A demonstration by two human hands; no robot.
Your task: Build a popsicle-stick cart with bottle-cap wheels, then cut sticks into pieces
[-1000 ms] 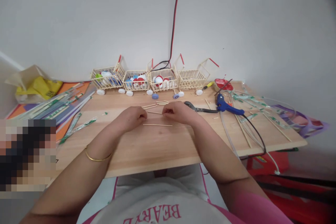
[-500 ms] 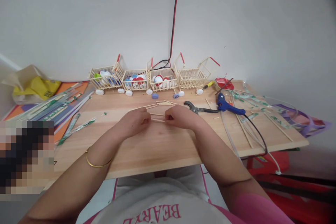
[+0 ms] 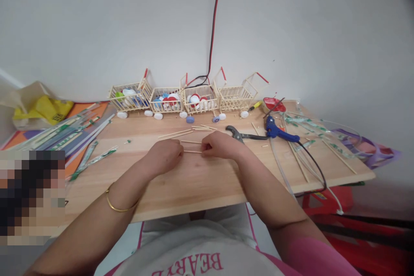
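Two thin wooden sticks run roughly parallel between my hands, just above or on the wooden table. My left hand, with its fingers curled closed, has their left ends. The right ends are in the closed fingers of my right hand. Whether anything joins the sticks inside the fingers is hidden. Several loose sticks lie just behind my hands. Black-handled cutters rest to the right of my right hand, beside a blue glue gun.
Along the wall stand several small stick carts with wheels, some holding bottle caps. Wrapped sticks and a yellow bag are at left. A red dish, a yellow knife, cords and wrappers lie at right. A red stool stands below.
My left hand has shifted slightly left and down, and its fingers look more curled. My right hand has barely moved. The view has shifted a little.
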